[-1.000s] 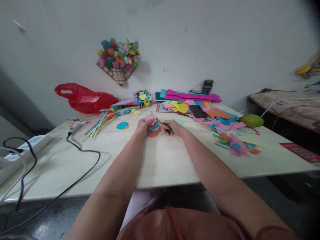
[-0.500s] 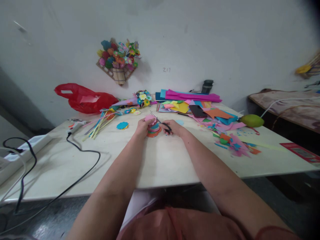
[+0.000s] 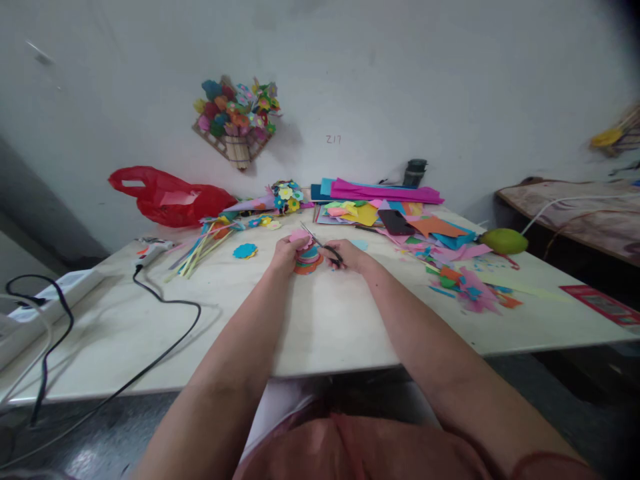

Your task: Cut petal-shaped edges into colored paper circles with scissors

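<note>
Between the fingers of my left hand (image 3: 287,253) is a pink paper flower (image 3: 300,237) with a scalloped edge. My right hand (image 3: 350,255) grips a pair of scissors (image 3: 332,253) by its black handles. The blades point up and left, right beside the pink paper's edge. Below them lies a stack of round paper pieces (image 3: 309,265) in several colours, partly covered by the pink one. Left of my left hand, a small pile of blue paper flowers (image 3: 245,251) rests on the table. A pale blue paper circle (image 3: 360,245) lies behind my right hand.
On the left are a glue gun (image 3: 153,252) with its cord, a power strip (image 3: 55,303), paper strips (image 3: 193,257) and a red plastic bag (image 3: 173,200). Paper sheets (image 3: 385,193), a phone (image 3: 396,222), paper scraps (image 3: 473,290) and a yellow-green object (image 3: 505,241) lie right.
Almost nothing differs. Both hands, the pink paper flower and the scissors stay in nearly the same place.
</note>
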A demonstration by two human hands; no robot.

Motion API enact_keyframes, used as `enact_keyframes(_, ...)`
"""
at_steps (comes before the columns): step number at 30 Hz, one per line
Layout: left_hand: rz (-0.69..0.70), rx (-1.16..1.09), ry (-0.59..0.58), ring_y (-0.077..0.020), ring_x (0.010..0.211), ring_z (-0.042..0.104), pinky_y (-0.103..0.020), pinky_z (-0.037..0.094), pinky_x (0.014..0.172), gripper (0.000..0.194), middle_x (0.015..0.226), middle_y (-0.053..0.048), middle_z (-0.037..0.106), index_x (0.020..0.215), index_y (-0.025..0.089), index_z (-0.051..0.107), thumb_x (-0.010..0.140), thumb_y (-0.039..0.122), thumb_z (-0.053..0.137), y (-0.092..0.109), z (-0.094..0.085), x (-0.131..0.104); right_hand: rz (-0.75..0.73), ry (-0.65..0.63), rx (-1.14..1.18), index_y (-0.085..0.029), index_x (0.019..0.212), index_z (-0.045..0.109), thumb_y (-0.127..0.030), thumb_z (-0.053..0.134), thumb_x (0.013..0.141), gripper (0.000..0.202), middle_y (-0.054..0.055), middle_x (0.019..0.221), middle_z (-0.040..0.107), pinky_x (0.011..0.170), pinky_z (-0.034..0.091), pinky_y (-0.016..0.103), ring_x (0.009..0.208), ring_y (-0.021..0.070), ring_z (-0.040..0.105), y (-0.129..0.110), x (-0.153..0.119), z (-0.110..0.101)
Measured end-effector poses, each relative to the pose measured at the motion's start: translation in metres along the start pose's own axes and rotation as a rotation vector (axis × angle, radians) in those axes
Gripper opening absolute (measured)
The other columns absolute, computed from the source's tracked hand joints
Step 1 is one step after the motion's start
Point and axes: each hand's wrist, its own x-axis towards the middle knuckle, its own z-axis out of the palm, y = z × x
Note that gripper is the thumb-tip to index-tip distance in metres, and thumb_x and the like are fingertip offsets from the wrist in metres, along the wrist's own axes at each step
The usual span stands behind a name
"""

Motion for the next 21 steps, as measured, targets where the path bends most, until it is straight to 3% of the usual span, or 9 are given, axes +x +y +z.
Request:
enact_keyframes(11,0.004,0.001,0.0,-0.0179,0.063,0.066,-0.032,0.055,0.068,0.027,0.069,-0.007,0.071,0.07,0.011,0.068,0.05,0.019,0.085,-0.001,0.001,0.0,0.029,-0.001,0.029,-0.015,0.074,0.057,-0.032,0.062,0.095,0.028,-0.003,0.053,0.059,0.03,0.027,0.016,0.036,0.005,0.05,-0.011,-0.007,0.001)
enact_keyframes(21,-0.003,-0.007,0.008,-0.0177,0.064,0.067,-0.031,0.054,0.067,0.027,0.069,-0.009,0.071,0.07,0.009,0.07,0.049,0.018,0.084,0.0,0.0,0.0,0.015,0.007,-0.003,-0.015,0.074,0.057,-0.034,0.064,0.093,0.027,-0.004,0.053,0.058,0.03,0.027,0.016,0.036,0.0047,0.049,-0.003,-0.002,0.001)
